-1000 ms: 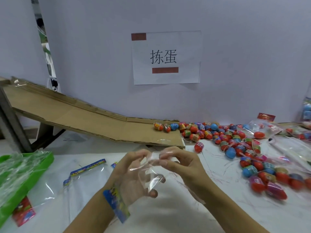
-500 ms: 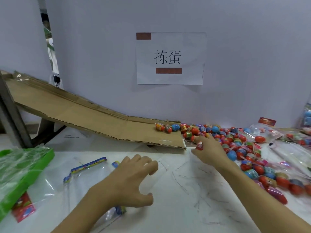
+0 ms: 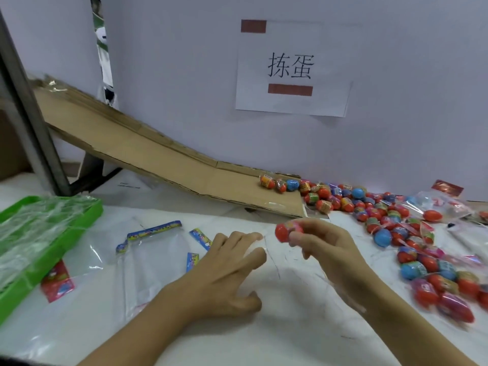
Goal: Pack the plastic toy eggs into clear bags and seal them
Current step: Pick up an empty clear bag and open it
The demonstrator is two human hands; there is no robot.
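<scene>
Early going, I judge: the right hand (image 3: 327, 249) pinches one egg (image 3: 284, 231) above the surface (image 3: 290, 339), the left hand (image 3: 224, 273) presses a bag (image 3: 158, 260) (still empty), most eggs (image 3: 375, 207) loose.

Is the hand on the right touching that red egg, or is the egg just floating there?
Touching. The head view shows the right hand pinching the red egg between its fingertips, lifted above the white table.
</scene>
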